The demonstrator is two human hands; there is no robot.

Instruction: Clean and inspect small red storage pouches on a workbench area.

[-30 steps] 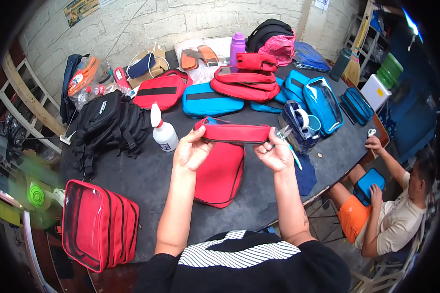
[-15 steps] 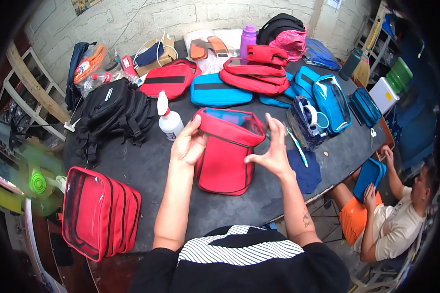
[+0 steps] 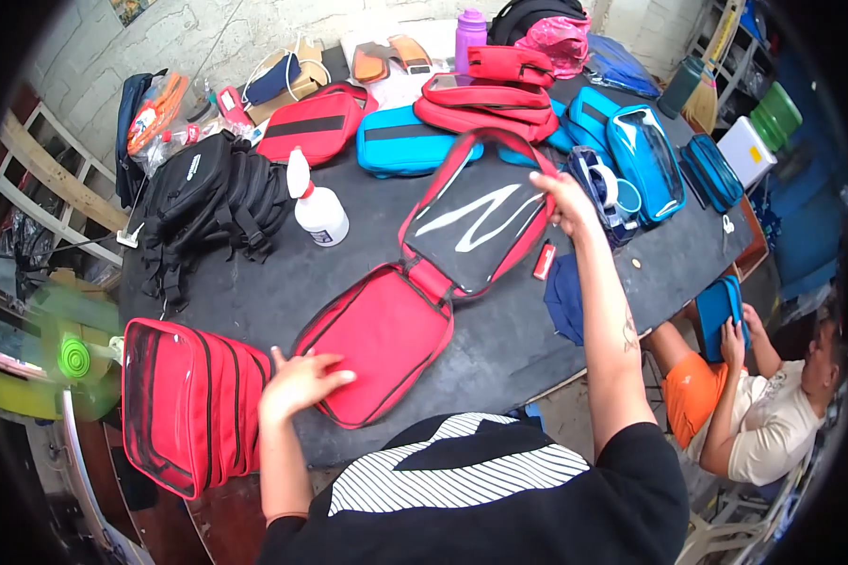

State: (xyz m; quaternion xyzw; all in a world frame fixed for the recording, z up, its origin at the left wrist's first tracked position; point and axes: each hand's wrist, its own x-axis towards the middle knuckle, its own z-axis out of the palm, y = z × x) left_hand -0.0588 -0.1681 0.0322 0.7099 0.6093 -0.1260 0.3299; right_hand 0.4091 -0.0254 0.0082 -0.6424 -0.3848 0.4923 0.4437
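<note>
The red bag [image 3: 372,344] lies open on the tabletop [image 3: 499,348]. The right hand [image 3: 565,202] grips its clear lid [image 3: 471,231]; the left hand [image 3: 301,381] spreads wide over the red half. The right arm partly hides a blue holder [image 3: 620,229] with tape rolls [image 3: 628,200].

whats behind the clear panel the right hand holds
Through the clear panel, dark tabletop shows, plus part of a blue pouch near the top; whatever lies behind the red rim is covered.

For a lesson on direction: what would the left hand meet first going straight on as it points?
The left hand would likely meet the red bag panel, though it may already touch.
</note>
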